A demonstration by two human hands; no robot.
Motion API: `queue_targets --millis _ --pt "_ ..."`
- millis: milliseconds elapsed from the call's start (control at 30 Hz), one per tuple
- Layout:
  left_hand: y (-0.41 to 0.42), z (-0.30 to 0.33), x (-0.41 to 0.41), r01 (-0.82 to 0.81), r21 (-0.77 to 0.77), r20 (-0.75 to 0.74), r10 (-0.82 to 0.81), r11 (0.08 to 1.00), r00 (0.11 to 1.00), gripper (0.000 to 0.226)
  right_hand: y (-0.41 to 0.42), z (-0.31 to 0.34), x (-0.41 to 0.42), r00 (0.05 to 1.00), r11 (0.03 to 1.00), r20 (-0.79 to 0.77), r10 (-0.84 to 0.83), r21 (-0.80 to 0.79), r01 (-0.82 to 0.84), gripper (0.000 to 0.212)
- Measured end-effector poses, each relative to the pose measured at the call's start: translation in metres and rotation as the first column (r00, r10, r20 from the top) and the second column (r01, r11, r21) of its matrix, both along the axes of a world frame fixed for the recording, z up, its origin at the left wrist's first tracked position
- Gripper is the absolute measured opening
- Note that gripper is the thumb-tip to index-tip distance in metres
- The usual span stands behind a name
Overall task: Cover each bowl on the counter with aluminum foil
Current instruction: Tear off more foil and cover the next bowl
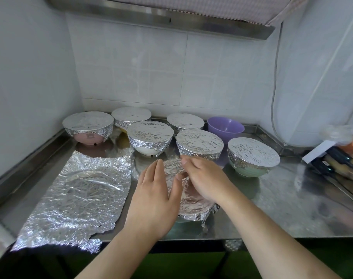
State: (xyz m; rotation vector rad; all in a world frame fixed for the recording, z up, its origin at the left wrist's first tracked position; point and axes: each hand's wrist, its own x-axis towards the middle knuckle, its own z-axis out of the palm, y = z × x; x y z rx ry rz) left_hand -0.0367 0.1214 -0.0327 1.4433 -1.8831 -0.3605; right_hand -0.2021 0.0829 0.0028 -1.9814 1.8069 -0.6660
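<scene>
From the head camera I see my left hand (154, 200) lying flat, fingers together and extended, pressed against the left side of the nearest foil-wrapped bowl (193, 206) at the front of the stainless counter (282, 208). My right hand (203, 178) curls over the bowl's top, thumb and fingers pinching the crinkled foil there, so that hand is closed on the foil while the left is spread open against it. The foil on this bowl is wrinkled and shiny, folded down around the rim, with a pale green edge showing beneath. To the left lies a loose sheet of foil (79, 198), creased, roughly rectangular with a torn lower edge, bearing a round imprint. Behind stand six bowls already capped in taut foil: a pink one (88, 125) at far left, one behind it (131, 116), a white one (150, 137), one at the back (185, 121), one in the middle (199, 144) and a green one (253, 156) on the right. A smooth purple plastic bowl (226, 126) stands uncovered at the rear.
</scene>
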Motion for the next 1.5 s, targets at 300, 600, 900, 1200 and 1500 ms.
queue_targets --millis 300,600,900,1200,1500 --pt "0.003 -0.001 -0.002 -0.028 0.007 0.007 0.028 1.0 1.0 0.075 0.025 -0.016 0.007 0.982 0.95 0.141 -0.124 -0.269 0.159 0.048" --pt "0.007 -0.003 -0.006 -0.082 -0.015 -0.019 0.082 0.996 0.996 0.074 0.062 -0.056 0.022 0.953 0.9 0.239 -0.185 -0.349 0.262 0.078" --pt "0.01 -0.016 0.006 -0.064 -0.116 0.007 0.066 0.991 0.998 0.084 0.055 -0.074 0.017 0.91 0.887 0.4 -0.109 -0.375 0.271 0.075" --pt "0.008 -0.012 0.031 0.138 0.019 -0.095 -0.135 0.99 0.986 0.133 0.045 -0.057 -0.01 0.885 0.987 0.45 0.122 -0.145 -0.062 0.129" --pt "0.005 -0.009 0.039 0.148 0.083 0.052 -0.152 0.986 0.987 0.146 0.049 -0.051 -0.021 0.93 0.983 0.319 0.183 -0.068 -0.17 0.148"
